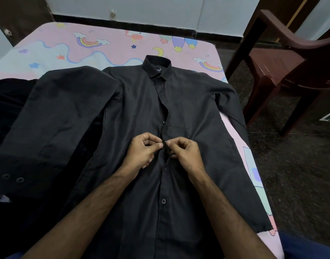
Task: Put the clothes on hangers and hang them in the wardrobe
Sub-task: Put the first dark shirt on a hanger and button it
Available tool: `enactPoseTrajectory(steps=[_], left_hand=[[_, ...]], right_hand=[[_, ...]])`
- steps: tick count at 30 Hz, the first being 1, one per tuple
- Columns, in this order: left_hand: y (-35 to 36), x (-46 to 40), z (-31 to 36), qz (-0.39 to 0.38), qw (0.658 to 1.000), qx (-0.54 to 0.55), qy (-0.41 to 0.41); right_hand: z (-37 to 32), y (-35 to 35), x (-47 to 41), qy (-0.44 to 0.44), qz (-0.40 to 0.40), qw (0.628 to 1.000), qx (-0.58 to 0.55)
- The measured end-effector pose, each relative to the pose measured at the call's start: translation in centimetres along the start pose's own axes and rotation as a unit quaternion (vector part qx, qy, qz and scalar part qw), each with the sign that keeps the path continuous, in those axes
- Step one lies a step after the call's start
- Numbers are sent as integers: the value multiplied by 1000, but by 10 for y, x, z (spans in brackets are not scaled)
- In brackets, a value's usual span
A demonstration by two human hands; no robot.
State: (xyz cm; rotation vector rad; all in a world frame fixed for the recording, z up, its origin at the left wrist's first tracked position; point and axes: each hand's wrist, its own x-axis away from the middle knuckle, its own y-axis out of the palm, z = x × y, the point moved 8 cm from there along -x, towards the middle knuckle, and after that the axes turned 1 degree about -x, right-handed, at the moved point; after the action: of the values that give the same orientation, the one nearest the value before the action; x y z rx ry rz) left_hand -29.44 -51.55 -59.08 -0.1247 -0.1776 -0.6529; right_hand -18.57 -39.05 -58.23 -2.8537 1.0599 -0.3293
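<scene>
A bed covered by a pink rainbow-print sheet (104, 47) is set against a pale wall (141, 10), with a dark red plastic chair (283, 62) placed beside it on speckled dark flooring (300, 165).

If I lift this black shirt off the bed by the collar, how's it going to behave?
The black shirt looks thin and lies creased flat on the bed, so it would probably hang limp. Its upper placket gapes, so the front may fall open. The long sleeves would likely dangle and drag.
</scene>
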Motion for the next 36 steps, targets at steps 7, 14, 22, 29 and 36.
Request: enactPoseTrajectory(steps=[7, 14, 22, 29, 36], left_hand=[[0, 1, 4, 8, 1000, -7, 4], [-1, 2, 3, 46, 999, -4, 13], [0, 1, 2, 33, 999, 5, 0], [2, 0, 2, 38, 999, -37, 3], [6, 2, 13, 10, 989, -144, 41]], right_hand=[[3, 1, -1, -14, 15, 998, 60], [1, 1, 0, -10, 20, 995, 96], [1, 3, -7, 33, -11, 995, 91], [-38, -10, -44, 79, -36, 996, 6], [-64, 29, -74, -31, -5, 893, 450]])
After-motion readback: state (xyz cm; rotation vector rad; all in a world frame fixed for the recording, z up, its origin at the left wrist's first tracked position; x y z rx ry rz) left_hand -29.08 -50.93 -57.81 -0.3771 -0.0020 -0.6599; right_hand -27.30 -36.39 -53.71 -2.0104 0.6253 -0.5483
